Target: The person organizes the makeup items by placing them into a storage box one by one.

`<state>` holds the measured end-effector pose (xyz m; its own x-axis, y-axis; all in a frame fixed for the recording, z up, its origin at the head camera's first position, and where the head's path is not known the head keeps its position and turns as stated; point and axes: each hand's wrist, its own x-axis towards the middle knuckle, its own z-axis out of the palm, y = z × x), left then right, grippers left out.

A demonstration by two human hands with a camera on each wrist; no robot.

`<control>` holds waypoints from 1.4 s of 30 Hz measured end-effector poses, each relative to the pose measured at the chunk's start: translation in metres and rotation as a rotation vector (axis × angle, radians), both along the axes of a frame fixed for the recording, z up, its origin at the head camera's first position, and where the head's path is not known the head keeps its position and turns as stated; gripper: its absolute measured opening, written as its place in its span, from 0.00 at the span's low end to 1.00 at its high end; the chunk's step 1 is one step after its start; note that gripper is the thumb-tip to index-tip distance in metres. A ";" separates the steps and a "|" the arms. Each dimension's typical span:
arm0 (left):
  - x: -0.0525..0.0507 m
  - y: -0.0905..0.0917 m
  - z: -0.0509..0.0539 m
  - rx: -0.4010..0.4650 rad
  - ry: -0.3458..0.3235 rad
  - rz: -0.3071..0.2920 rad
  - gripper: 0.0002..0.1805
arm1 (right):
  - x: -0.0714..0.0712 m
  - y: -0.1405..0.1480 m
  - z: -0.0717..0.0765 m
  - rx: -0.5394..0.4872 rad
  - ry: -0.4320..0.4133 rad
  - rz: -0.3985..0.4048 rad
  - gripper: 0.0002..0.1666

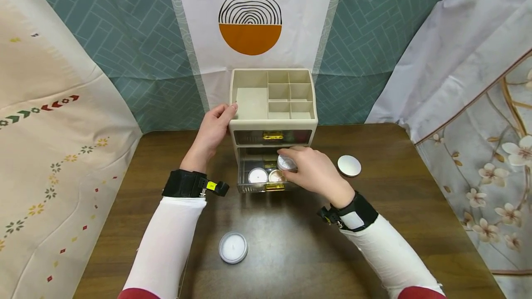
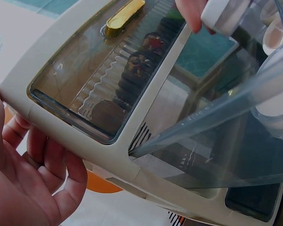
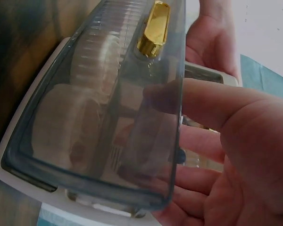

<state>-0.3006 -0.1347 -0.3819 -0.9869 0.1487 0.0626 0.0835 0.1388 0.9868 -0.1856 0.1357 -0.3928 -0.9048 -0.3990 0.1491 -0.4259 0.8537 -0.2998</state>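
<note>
A cream desktop organizer (image 1: 272, 125) stands at the back of the table. My left hand (image 1: 214, 130) grips its left side, thumb on the top edge and fingers curled against the side wall in the left wrist view. Below its closed upper drawer, a clear lower drawer (image 1: 245, 187) is pulled out. Over that drawer's right part, my right hand (image 1: 313, 170) pinches a small round container (image 1: 287, 163) with a silvery top between thumb and fingers. Two round white pieces, one like a candle (image 1: 257, 176), lie in the drawer. The right wrist view shows the right fingers partly through the drawer's clear wall.
A round white candle (image 1: 233, 247) in a clear cup rests on the table in front. To the right of the organizer lies a white disc (image 1: 349, 165). The organizer's top has several compartments (image 1: 290, 93). Patterned cloths (image 1: 166, 50) hang behind and at both sides.
</note>
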 end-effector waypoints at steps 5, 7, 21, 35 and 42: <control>0.000 0.000 0.000 0.006 0.001 -0.006 0.24 | -0.007 -0.008 -0.002 0.032 -0.024 -0.016 0.31; 0.000 0.000 0.000 0.009 -0.002 -0.007 0.24 | -0.009 -0.010 -0.005 0.043 -0.025 -0.024 0.29; -0.001 0.001 0.000 0.037 -0.024 -0.019 0.27 | -0.017 -0.023 -0.013 0.137 -0.036 -0.084 0.16; 0.000 0.000 0.000 0.043 -0.018 -0.019 0.23 | -0.017 -0.027 -0.012 0.098 -0.086 -0.109 0.23; 0.002 -0.001 0.001 0.055 -0.016 -0.017 0.22 | -0.013 -0.028 -0.013 0.069 -0.078 -0.119 0.28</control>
<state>-0.2985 -0.1356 -0.3811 -0.9851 0.1626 0.0557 0.0700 0.0833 0.9941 -0.1990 0.1078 -0.4060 -0.9542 -0.2947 0.0518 -0.2977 0.9167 -0.2666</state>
